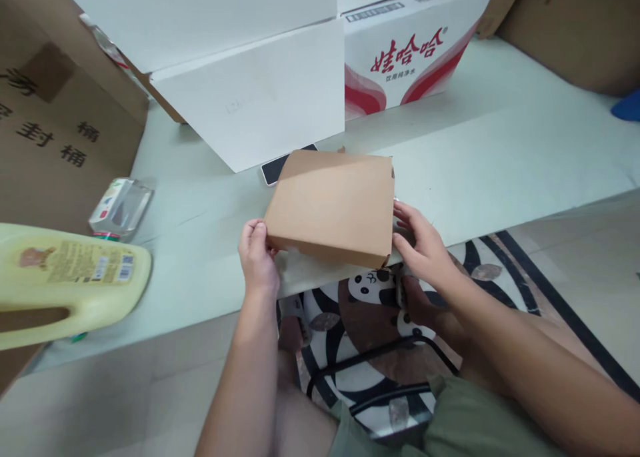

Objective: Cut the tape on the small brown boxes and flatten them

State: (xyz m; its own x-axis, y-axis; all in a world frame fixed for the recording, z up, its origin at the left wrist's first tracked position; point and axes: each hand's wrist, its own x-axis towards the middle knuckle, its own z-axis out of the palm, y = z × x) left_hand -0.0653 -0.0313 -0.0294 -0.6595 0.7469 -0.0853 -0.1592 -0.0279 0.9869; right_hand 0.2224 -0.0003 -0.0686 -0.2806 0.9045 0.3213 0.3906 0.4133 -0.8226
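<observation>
A small brown cardboard box point(335, 203) is at the table's front edge, tilted, between my two hands. My left hand point(259, 253) is closed on its near left corner, with the thumb on top and the fingers partly hidden underneath. At the right side, my right hand point(423, 240) holds the box, its fingertips partly hidden behind the edge. The lid side of the box looks closed, so its inside is out of sight. Just behind it lies a flat dark device with a white rim, perhaps a phone point(277, 170), partly covered by the box.
A large white carton point(260, 103) with flaps and a red-printed carton point(410, 63) stand at the back. To the left are a brown carton point(45, 130), a clear bottle point(125, 207) on its side and a yellow jug point(75, 280). A panda-patterned mat point(350, 323) covers the floor below.
</observation>
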